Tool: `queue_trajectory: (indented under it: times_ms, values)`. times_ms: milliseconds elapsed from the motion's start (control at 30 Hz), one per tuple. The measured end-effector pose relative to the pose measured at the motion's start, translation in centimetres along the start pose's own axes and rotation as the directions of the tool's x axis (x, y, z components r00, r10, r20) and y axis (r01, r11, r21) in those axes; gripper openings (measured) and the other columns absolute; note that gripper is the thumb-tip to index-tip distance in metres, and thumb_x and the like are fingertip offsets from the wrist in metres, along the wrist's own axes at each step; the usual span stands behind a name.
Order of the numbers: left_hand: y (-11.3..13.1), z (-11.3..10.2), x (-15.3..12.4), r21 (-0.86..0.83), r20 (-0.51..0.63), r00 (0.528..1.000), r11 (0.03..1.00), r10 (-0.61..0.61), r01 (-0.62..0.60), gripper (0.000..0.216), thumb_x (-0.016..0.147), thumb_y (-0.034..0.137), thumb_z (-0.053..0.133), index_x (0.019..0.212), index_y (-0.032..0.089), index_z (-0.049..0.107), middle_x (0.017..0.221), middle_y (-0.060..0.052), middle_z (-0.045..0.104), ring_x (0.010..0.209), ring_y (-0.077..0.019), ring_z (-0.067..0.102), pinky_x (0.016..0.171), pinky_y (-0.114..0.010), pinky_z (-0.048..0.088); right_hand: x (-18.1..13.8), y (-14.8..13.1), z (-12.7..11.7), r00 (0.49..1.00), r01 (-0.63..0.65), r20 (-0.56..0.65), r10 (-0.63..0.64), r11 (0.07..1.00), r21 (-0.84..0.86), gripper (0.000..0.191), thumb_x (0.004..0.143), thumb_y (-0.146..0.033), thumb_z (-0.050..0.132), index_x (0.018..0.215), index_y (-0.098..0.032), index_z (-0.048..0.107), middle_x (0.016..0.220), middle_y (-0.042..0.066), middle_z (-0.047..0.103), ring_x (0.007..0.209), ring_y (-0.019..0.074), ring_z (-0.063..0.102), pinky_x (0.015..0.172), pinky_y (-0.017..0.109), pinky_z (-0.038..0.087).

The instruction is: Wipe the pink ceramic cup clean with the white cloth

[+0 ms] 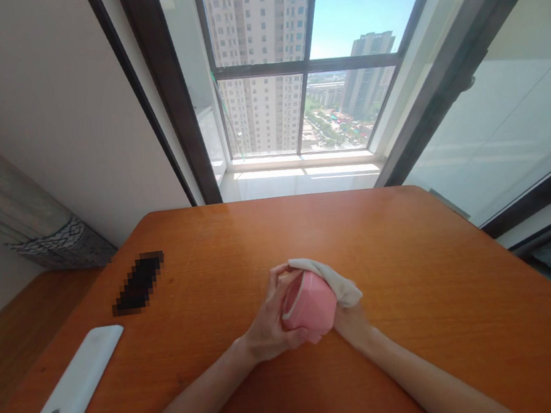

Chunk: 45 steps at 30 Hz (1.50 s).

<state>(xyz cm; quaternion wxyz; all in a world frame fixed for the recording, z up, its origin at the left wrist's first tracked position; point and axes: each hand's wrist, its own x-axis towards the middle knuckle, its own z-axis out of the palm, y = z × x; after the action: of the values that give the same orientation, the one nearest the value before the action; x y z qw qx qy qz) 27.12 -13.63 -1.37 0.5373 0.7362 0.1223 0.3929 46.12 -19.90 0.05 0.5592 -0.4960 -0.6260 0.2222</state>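
Observation:
A pink faceted bowl (317, 303) with a pale rim is held up tilted over the wooden table (232, 265), its opening turned to the left. My left hand (272, 317) grips it by the rim, thumb below and fingers above. On the far right side of the bowl, a whitish cloth (338, 284) drapes against its wall. My right hand (350, 321) is behind the bowl with this cloth; its fingers are mostly covered, but they appear closed around the cloth.
To the left lies a white power strip (79, 381) with a cable at its near end. Beyond it is a dark pixelated rectangle (139, 283). A window (303, 69) stands past the table's far edge, and a curtain (18, 198) hangs at left.

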Motion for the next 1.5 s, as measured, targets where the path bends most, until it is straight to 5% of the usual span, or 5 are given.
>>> queue_trajectory:
  times_ms: [300,667,967,1133,1500]
  values:
    - [-0.7,0.7,-0.2,-0.399,0.129,0.903,0.813,-0.409,0.425,0.084,0.081,0.068,0.082,0.142,0.019,0.053,0.136,-0.013,0.061,0.131,-0.0361,0.056,0.113,-0.051,0.046,0.7,-0.6,-3.0,0.852,0.523,0.228,-0.471,0.757,-0.391,0.054,0.108,-0.019,0.056,0.162,-0.022,0.05,0.156,0.015,0.062,0.141,0.0301,0.064,0.119,0.045,0.056]
    - [0.4,0.1,0.4,-0.083,-0.042,0.999,0.996,-0.034,0.03,0.107,0.072,0.077,0.083,0.158,0.026,0.044,0.15,-0.017,0.044,0.138,-0.0398,0.049,0.117,-0.056,0.044,1.3,-1.4,-0.3,0.978,-0.178,0.125,0.169,0.982,0.065,0.05,0.098,-0.03,0.061,0.148,-0.032,0.065,0.142,0.003,0.074,0.123,0.0286,0.075,0.099,0.039,0.067]
    - [0.0,-0.4,0.2,-0.175,0.107,0.937,0.922,-0.332,0.346,0.094,0.086,0.081,0.066,0.157,0.025,0.039,0.142,-0.017,0.057,0.088,-0.0198,0.068,0.066,-0.028,0.055,0.8,-0.1,-2.8,0.956,0.284,0.038,-0.292,0.883,-0.374,0.05,0.106,-0.021,0.056,0.155,-0.028,0.058,0.143,0.009,0.072,0.129,0.0272,0.072,0.112,0.041,0.06]
    - [-1.2,0.7,0.2,-0.296,0.067,0.939,0.892,-0.338,0.342,0.088,0.085,0.075,0.074,0.148,0.019,0.051,0.13,-0.014,0.066,0.113,-0.0279,0.067,0.096,-0.039,0.057,0.6,-1.2,-2.9,0.893,0.447,0.206,-0.4,0.736,-0.509,0.058,0.107,-0.014,0.053,0.164,-0.023,0.048,0.147,0.014,0.069,0.132,0.0257,0.07,0.113,0.037,0.059]
    - [-0.4,-0.2,0.4,0.005,0.015,0.999,0.999,-0.048,0.048,0.091,0.091,0.08,0.06,0.162,0.025,0.046,0.161,-0.016,0.035,0.157,-0.0408,0.027,0.134,-0.055,0.021,1.2,-0.5,-0.6,0.949,-0.283,0.132,0.287,0.958,-0.049,0.052,0.101,-0.028,0.052,0.151,-0.026,0.062,0.098,0.002,0.084,0.06,0.0173,0.074,0.052,0.025,0.063]
